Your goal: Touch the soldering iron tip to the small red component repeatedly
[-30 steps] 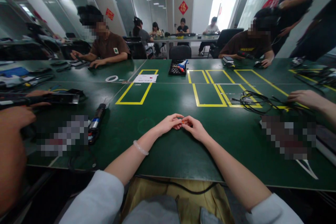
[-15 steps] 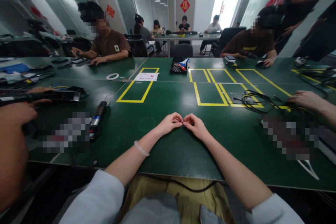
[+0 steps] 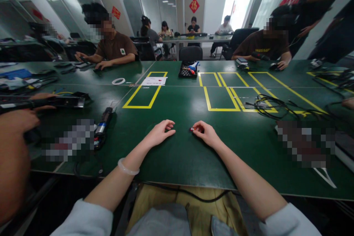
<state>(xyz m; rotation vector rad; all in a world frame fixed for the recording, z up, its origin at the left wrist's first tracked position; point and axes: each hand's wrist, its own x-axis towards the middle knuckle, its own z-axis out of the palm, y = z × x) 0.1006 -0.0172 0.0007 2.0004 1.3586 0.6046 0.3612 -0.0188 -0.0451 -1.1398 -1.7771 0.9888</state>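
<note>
Over the green table (image 3: 171,162), I see the right hand (image 3: 206,132) pinching a small red object (image 3: 191,129) at its fingertips, near the table's middle; the left hand (image 3: 162,132) is apart from it, fingers loosely curled and parted

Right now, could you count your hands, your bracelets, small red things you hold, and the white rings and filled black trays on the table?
Hands: 2, left hand and right hand
Bracelet: 1
Small red thing: 1
White ring: 1
Black tray: 1
Total: 6
</note>
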